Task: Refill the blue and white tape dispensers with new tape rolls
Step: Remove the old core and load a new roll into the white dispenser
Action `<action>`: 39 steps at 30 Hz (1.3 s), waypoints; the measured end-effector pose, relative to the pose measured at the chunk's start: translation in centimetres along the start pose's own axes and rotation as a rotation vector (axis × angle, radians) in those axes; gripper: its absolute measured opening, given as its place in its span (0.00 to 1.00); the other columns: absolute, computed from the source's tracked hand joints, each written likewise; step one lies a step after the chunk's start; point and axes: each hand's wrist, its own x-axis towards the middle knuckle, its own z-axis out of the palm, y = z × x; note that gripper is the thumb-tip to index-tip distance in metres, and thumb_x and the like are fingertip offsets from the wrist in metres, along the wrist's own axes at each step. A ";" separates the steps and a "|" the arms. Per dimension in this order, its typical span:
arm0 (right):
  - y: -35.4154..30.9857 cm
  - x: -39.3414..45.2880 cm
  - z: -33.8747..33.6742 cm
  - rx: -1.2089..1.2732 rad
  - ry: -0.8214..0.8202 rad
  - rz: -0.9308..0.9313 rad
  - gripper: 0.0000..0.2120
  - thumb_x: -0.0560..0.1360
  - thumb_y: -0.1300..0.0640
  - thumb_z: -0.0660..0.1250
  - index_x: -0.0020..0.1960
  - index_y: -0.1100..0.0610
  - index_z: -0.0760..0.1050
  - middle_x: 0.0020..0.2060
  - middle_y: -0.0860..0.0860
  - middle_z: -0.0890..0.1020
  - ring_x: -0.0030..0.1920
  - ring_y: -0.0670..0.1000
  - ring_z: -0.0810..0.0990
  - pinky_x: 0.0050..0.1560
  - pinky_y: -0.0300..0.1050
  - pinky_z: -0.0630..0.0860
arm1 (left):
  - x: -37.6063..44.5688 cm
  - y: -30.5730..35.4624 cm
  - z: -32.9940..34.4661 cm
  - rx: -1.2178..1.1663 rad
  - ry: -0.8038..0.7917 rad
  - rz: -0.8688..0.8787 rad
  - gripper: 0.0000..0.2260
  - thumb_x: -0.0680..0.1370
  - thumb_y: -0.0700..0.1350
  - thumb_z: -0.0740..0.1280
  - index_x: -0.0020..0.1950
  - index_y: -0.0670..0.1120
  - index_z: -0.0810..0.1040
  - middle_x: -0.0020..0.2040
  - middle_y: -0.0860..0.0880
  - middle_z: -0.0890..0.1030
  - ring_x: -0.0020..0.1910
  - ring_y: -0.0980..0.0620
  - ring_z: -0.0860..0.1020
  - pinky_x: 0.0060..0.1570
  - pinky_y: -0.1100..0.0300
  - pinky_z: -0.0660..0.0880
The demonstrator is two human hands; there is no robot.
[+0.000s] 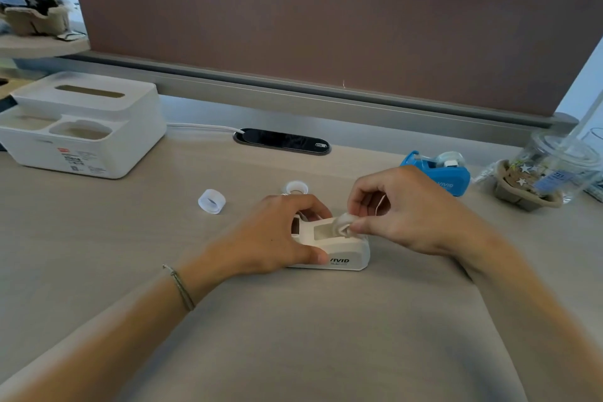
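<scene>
The white tape dispenser [339, 250] lies on the desk in the middle, its roll bay showing empty from above. My left hand [277, 238] grips its left end and front side. Pinched in my right hand [401, 209], a small white hub or core [342, 222] sits at the bay's right rim. The blue tape dispenser [437, 174] stands behind my right hand with a tape roll [448, 160] seated in it. A clear tape roll [212, 201] lies to the left. Partly hidden behind my left hand is a second white ring [297, 188].
A white tissue-box organiser [81, 127] stands at the back left. A black cable port [282, 140] sits in the desk by the brown divider [326, 16]. A clear plastic cup in a cardboard carrier [541, 176] is at the right edge.
</scene>
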 end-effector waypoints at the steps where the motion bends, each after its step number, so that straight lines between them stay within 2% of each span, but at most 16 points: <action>1: 0.1 0.0 -0.1 0.017 0.006 0.002 0.06 0.69 0.52 0.79 0.41 0.48 0.82 0.37 0.45 0.84 0.42 0.45 0.82 0.46 0.41 0.81 | 0.0 0.1 0.0 0.013 -0.004 0.002 0.22 0.67 0.54 0.79 0.59 0.60 0.79 0.50 0.63 0.80 0.51 0.61 0.78 0.43 0.76 0.70; 4: 0.3 -0.1 -0.3 0.080 0.021 0.005 0.06 0.70 0.52 0.79 0.43 0.48 0.83 0.39 0.44 0.85 0.43 0.45 0.82 0.47 0.42 0.82 | -0.1 0.5 -0.1 0.018 0.003 0.033 0.22 0.68 0.55 0.79 0.60 0.59 0.79 0.49 0.63 0.79 0.49 0.64 0.77 0.43 0.78 0.68; 7: 0.1 -0.1 -0.5 0.172 0.052 -0.030 0.05 0.70 0.54 0.79 0.43 0.49 0.84 0.39 0.45 0.85 0.43 0.46 0.83 0.48 0.43 0.82 | 0.0 0.8 -0.4 -0.131 0.107 0.086 0.18 0.71 0.54 0.78 0.59 0.59 0.81 0.50 0.61 0.82 0.51 0.65 0.79 0.46 0.73 0.73; 10: -0.3 0.1 -0.4 0.291 0.118 -0.067 0.05 0.71 0.57 0.79 0.44 0.51 0.84 0.39 0.48 0.86 0.41 0.46 0.84 0.48 0.45 0.83 | 0.1 1.3 -1.0 -0.345 0.195 0.112 0.12 0.72 0.47 0.78 0.55 0.54 0.84 0.48 0.56 0.86 0.48 0.57 0.83 0.50 0.65 0.80; 13: -1.1 0.8 0.1 0.416 0.187 -0.057 0.06 0.70 0.58 0.79 0.45 0.55 0.84 0.38 0.51 0.87 0.39 0.49 0.85 0.47 0.51 0.85 | 0.1 1.6 -1.9 -0.508 0.276 0.086 0.08 0.73 0.42 0.77 0.51 0.49 0.86 0.44 0.52 0.87 0.43 0.50 0.86 0.47 0.54 0.84; 16: -2.4 2.0 0.7 0.458 0.202 -0.051 0.08 0.72 0.55 0.78 0.48 0.55 0.82 0.37 0.52 0.87 0.38 0.51 0.87 0.45 0.49 0.85 | 0.0 1.6 -3.2 -0.637 0.365 0.042 0.06 0.73 0.39 0.77 0.49 0.43 0.86 0.43 0.47 0.88 0.41 0.43 0.86 0.46 0.47 0.84; 20: -3.9 3.8 1.2 0.453 0.283 -0.072 0.06 0.74 0.60 0.75 0.49 0.53 0.82 0.36 0.50 0.87 0.36 0.50 0.87 0.42 0.48 0.86 | -0.1 1.4 -4.9 -0.785 0.375 -0.009 0.07 0.76 0.39 0.74 0.52 0.38 0.85 0.46 0.42 0.88 0.45 0.42 0.87 0.47 0.52 0.85; 24: -4.3 5.0 1.7 0.442 0.336 -0.060 0.06 0.74 0.64 0.72 0.47 0.53 0.82 0.37 0.49 0.86 0.38 0.50 0.86 0.41 0.48 0.86 | 0.0 0.5 -5.8 -0.997 0.246 -0.081 0.11 0.82 0.41 0.65 0.53 0.34 0.82 0.50 0.37 0.87 0.49 0.41 0.86 0.47 0.54 0.84; 28: -3.9 5.8 2.5 0.442 0.282 -0.041 0.06 0.75 0.63 0.72 0.47 0.53 0.82 0.34 0.48 0.86 0.36 0.50 0.86 0.39 0.46 0.85 | 0.4 -0.4 -5.4 -1.008 0.241 -0.106 0.04 0.78 0.35 0.69 0.51 0.37 0.83 0.45 0.40 0.86 0.45 0.45 0.86 0.49 0.55 0.84; 31: -3.6 6.1 2.5 0.441 0.258 -0.028 0.06 0.75 0.63 0.72 0.49 0.53 0.83 0.35 0.48 0.87 0.37 0.48 0.87 0.38 0.41 0.84 | 0.8 -1.2 -5.2 -1.003 0.277 -0.154 0.08 0.76 0.31 0.71 0.54 0.36 0.81 0.45 0.38 0.85 0.40 0.46 0.84 0.45 0.58 0.84; 33: -3.1 6.1 2.1 0.439 0.251 -0.016 0.06 0.76 0.63 0.72 0.49 0.55 0.83 0.35 0.50 0.87 0.36 0.48 0.87 0.36 0.38 0.82 | 0.9 -1.6 -5.2 -0.940 0.310 -0.181 0.10 0.74 0.32 0.73 0.55 0.38 0.81 0.45 0.39 0.84 0.36 0.49 0.83 0.43 0.60 0.83; 36: -1.3 6.2 1.2 0.384 0.239 0.052 0.04 0.76 0.62 0.73 0.48 0.54 0.83 0.33 0.51 0.87 0.33 0.48 0.86 0.35 0.37 0.80 | 1.0 -2.2 -5.1 -0.859 0.347 -0.194 0.11 0.73 0.32 0.74 0.54 0.42 0.84 0.52 0.35 0.84 0.38 0.49 0.82 0.45 0.60 0.83; 39: 1.3 6.4 0.9 0.205 0.163 0.196 0.04 0.74 0.59 0.75 0.45 0.51 0.84 0.33 0.50 0.87 0.32 0.46 0.85 0.39 0.42 0.82 | 1.0 -2.6 -4.9 -0.835 0.347 -0.194 0.10 0.73 0.31 0.74 0.51 0.43 0.85 0.56 0.31 0.81 0.42 0.49 0.81 0.46 0.62 0.82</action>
